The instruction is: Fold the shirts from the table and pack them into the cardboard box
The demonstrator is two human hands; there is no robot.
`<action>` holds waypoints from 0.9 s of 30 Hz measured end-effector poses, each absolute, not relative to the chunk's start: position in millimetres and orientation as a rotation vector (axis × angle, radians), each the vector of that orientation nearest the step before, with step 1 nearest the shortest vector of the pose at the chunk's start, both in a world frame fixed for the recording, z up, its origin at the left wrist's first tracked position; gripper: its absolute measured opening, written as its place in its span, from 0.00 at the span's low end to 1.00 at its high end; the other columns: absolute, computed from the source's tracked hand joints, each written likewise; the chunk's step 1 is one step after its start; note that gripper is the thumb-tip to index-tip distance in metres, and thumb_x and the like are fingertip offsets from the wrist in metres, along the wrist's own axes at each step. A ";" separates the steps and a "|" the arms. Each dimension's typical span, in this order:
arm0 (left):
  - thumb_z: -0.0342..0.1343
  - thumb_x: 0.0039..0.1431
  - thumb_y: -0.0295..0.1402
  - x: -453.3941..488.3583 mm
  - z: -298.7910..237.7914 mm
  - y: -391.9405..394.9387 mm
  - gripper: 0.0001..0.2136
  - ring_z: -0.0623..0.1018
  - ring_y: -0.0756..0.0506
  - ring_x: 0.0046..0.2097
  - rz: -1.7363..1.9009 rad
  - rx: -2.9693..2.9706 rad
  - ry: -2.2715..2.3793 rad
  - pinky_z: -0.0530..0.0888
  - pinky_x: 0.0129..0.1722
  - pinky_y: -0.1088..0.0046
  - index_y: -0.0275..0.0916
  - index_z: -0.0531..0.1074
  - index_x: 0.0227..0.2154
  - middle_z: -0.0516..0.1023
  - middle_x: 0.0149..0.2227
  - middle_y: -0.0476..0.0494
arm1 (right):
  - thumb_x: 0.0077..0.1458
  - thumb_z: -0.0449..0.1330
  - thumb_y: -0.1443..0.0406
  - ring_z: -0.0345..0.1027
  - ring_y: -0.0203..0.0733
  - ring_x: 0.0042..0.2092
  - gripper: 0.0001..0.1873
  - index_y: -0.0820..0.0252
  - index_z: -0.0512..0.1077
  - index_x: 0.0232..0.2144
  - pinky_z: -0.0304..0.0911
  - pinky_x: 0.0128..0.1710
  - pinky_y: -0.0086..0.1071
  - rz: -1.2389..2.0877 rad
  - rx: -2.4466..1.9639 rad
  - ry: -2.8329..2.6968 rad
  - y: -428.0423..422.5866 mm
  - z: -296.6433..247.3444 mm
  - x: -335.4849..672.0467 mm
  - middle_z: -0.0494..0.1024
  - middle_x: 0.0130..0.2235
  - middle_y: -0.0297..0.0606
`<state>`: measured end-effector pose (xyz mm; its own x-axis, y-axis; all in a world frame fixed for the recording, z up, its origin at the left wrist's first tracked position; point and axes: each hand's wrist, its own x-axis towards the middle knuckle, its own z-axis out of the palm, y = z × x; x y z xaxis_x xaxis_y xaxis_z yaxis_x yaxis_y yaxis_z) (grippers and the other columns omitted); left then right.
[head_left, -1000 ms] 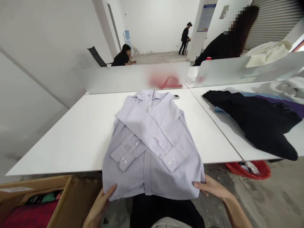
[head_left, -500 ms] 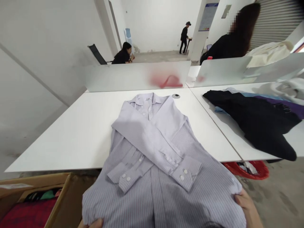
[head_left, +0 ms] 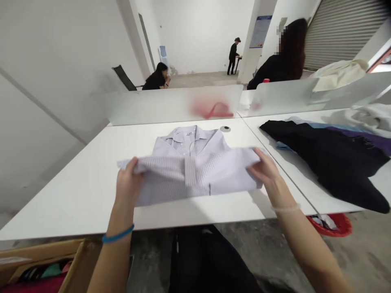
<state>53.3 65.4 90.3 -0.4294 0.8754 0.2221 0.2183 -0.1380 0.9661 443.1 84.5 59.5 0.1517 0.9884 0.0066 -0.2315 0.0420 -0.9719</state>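
A pale lilac striped shirt (head_left: 195, 171) lies on the white table with its collar at the far side. Its lower part is folded up over the body, and the sleeves are mostly hidden beneath. My left hand (head_left: 128, 179) is closed on the left end of the turned-up hem, which is a little blurred. On the right, my right hand (head_left: 264, 167) grips the other end of the hem between thumb and fingers. Both hands are just above the tabletop, one at each side of the shirt.
Black garments (head_left: 320, 158) and other clothes are piled on the right of the white table (head_left: 76, 175). A frosted divider (head_left: 152, 108) runs along the back. Below stand a cardboard box (head_left: 73, 264) of clothes and a red bin (head_left: 343, 226). Several people are beyond the divider.
Both hands have moved forward and up from the near edge, carrying the shirt's hem over its body. The part that hung off the table is now folded on top.
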 end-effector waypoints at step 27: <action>0.35 0.65 0.45 26.2 -7.5 160.7 0.30 0.53 0.33 0.66 0.144 2.102 2.357 0.53 0.62 0.52 0.31 0.52 0.64 0.51 0.66 0.31 | 0.65 0.35 0.51 0.39 0.55 0.67 0.33 0.60 0.51 0.65 0.37 0.62 0.54 0.068 -1.953 -2.290 215.3 -18.2 377.6 0.49 0.67 0.44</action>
<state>26.2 160.7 -7.5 -0.1156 0.9904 0.0754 0.9922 0.1117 0.0546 377.6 215.3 -18.2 -0.1530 0.9857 0.0703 0.9798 0.1606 -0.1192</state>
